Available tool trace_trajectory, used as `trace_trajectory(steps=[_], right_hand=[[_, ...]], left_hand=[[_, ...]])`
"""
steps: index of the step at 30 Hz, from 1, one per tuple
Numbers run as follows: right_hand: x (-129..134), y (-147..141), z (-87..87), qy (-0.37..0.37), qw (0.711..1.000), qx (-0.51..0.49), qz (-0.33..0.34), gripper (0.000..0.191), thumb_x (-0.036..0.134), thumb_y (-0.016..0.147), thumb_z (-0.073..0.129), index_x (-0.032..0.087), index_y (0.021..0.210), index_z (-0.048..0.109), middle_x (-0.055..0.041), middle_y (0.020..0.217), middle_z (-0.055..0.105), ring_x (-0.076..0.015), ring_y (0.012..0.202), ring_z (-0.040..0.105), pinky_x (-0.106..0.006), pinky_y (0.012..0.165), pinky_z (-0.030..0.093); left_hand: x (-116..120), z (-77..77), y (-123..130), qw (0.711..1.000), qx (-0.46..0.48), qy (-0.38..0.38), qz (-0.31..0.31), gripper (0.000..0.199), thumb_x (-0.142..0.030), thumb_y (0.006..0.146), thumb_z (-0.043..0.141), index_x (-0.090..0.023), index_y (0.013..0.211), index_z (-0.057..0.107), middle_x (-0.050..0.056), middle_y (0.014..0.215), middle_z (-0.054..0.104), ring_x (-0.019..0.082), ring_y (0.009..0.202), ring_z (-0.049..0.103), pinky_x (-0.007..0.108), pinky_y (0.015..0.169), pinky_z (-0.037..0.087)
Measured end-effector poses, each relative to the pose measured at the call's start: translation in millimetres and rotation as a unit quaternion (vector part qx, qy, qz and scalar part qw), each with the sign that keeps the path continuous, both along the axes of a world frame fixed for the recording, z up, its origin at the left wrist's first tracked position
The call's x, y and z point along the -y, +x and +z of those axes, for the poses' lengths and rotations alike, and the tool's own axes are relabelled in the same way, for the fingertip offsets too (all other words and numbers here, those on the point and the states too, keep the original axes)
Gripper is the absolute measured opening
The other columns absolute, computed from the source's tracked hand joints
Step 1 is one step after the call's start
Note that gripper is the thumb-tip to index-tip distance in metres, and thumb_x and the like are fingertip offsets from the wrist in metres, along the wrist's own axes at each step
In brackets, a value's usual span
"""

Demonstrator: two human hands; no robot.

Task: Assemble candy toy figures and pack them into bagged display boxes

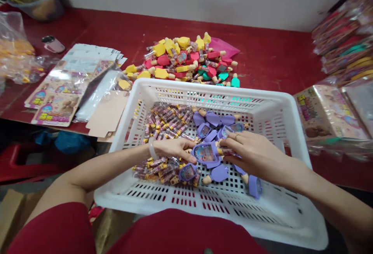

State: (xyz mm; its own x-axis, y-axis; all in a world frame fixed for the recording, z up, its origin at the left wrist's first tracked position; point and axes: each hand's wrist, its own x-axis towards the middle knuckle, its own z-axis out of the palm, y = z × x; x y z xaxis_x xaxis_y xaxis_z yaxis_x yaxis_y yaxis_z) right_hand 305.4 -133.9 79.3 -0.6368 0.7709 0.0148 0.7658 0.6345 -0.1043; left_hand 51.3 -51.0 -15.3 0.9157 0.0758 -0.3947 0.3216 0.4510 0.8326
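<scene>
A white plastic basket [301, 137] holds many small clear tubes with yellow ends [170, 118] on its left side and several purple popsicle-shaped toys [220, 173] around its middle. One purple toy with a picture window [205, 153] lies between my hands. My left hand [182, 149], with a pale band at the wrist, pinches its left edge between thumb and fingers. At its right end, my right hand [244, 147] has its fingers wrapped round a small tube [225, 152] that touches the toy.
Yellow, red and green toys [177, 60] are heaped behind the basket on the red table [268, 56]. Printed cards [58, 98] and clear bags lie at the left. Packaged toys [346, 48] are stacked at the right, with printed packs [317, 110] before them.
</scene>
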Motion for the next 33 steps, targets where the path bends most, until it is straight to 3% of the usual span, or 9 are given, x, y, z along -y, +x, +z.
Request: trace_trajectory(steps=[4, 7, 10, 13, 17, 22, 25, 28, 33], right_hand=[[20.0, -6.8, 31.7, -0.020, 1.000, 0.000, -0.016, 0.019, 0.029, 0.100, 0.050, 0.018, 0.105, 0.065, -0.0073, 0.091, 0.068, -0.0198, 0.079, 0.063, -0.031, 0.071, 0.043], [31.4, -12.4, 57.5, -0.119, 0.989, 0.010, -0.086, 0.027, 0.038, 0.099, 0.051, 0.019, 0.111, 0.067, -0.0082, 0.094, 0.070, -0.0211, 0.082, 0.064, -0.033, 0.073, 0.046], [40.3, -18.6, 78.6, -0.271, 0.944, 0.000, -0.188, 0.033, 0.045, 0.096, 0.054, 0.020, 0.113, 0.069, -0.0074, 0.096, 0.071, -0.0214, 0.082, 0.065, -0.032, 0.072, 0.049], [53.2, -27.8, 87.3, -0.373, 0.891, -0.047, -0.256, 0.041, 0.052, 0.093, 0.056, 0.018, 0.111, 0.071, -0.0068, 0.097, 0.072, -0.0221, 0.085, 0.065, -0.033, 0.074, 0.051], [76.2, -50.5, 87.8, -0.421, 0.850, -0.098, -0.300, 0.046, 0.057, 0.088, 0.061, 0.018, 0.108, 0.073, -0.0071, 0.097, 0.071, -0.0244, 0.090, 0.064, -0.034, 0.077, 0.052], [96.2, -77.1, 95.7, -0.414, 0.861, -0.084, -0.283, 0.042, 0.057, 0.084, 0.066, 0.020, 0.103, 0.075, -0.0066, 0.093, 0.071, -0.0240, 0.086, 0.063, -0.033, 0.074, 0.050], [100.6, -85.6, 89.6, -0.442, 0.851, -0.084, -0.272, 0.042, 0.056, 0.082, 0.070, 0.020, 0.103, 0.075, -0.0060, 0.088, 0.070, -0.0222, 0.081, 0.061, -0.030, 0.068, 0.048], [106.8, -94.9, 67.7, -0.523, 0.813, -0.098, -0.237, 0.045, 0.058, 0.080, 0.071, 0.018, 0.101, 0.074, -0.0040, 0.081, 0.068, -0.0179, 0.073, 0.057, -0.026, 0.062, 0.042], [122.0, -114.7, 32.8, -0.659, 0.713, -0.158, -0.177, 0.046, 0.061, 0.080, 0.070, 0.018, 0.096, 0.069, 0.0020, 0.069, 0.062, -0.0112, 0.059, 0.052, -0.021, 0.051, 0.033]], left_hand=[[7.0, 9.9, 1.8, 0.997, 0.072, 0.022, -0.033, 0.040, -0.047, 0.072, 0.082, -0.020, 0.099, 0.073, 0.002, 0.098, 0.072, 0.014, 0.083, 0.062, 0.025, 0.073, 0.048], [15.5, 17.8, 1.5, 0.994, 0.085, 0.003, -0.070, 0.040, -0.051, 0.074, 0.079, -0.019, 0.098, 0.073, 0.004, 0.097, 0.072, 0.013, 0.073, 0.062, 0.026, 0.065, 0.048], [27.1, 35.6, -2.8, 0.993, 0.067, -0.038, -0.089, 0.042, -0.056, 0.077, 0.075, -0.017, 0.094, 0.074, 0.006, 0.091, 0.072, 0.012, 0.066, 0.062, 0.026, 0.057, 0.046], [39.9, 58.1, -17.3, 0.995, 0.042, -0.034, -0.081, 0.043, -0.056, 0.076, 0.074, -0.014, 0.081, 0.071, 0.007, 0.086, 0.071, 0.010, 0.057, 0.057, 0.024, 0.051, 0.041], [56.6, 75.0, -52.1, 0.995, 0.032, -0.034, -0.091, 0.043, -0.058, 0.079, 0.070, -0.015, 0.076, 0.065, 0.006, 0.090, 0.072, 0.008, 0.052, 0.053, 0.023, 0.048, 0.038], [85.6, 74.3, -92.7, 0.995, 0.057, 0.006, -0.084, 0.036, -0.053, 0.083, 0.068, -0.019, 0.092, 0.068, -0.001, 0.076, 0.064, 0.008, 0.053, 0.051, 0.022, 0.052, 0.039], [104.6, 73.2, -108.8, 0.995, 0.056, 0.062, -0.048, 0.035, -0.051, 0.084, 0.067, -0.020, 0.099, 0.069, -0.004, 0.068, 0.055, 0.009, 0.055, 0.048, 0.021, 0.051, 0.036], [116.0, 73.2, -121.7, 0.996, 0.006, 0.086, -0.025, 0.038, -0.055, 0.083, 0.066, -0.019, 0.097, 0.070, -0.003, 0.065, 0.054, 0.010, 0.056, 0.047, 0.020, 0.049, 0.033], [115.3, 74.3, -136.6, 0.991, -0.116, 0.027, -0.053, 0.032, -0.049, 0.083, 0.066, -0.018, 0.088, 0.071, -0.003, 0.060, 0.053, 0.008, 0.050, 0.045, 0.019, 0.046, 0.032]])
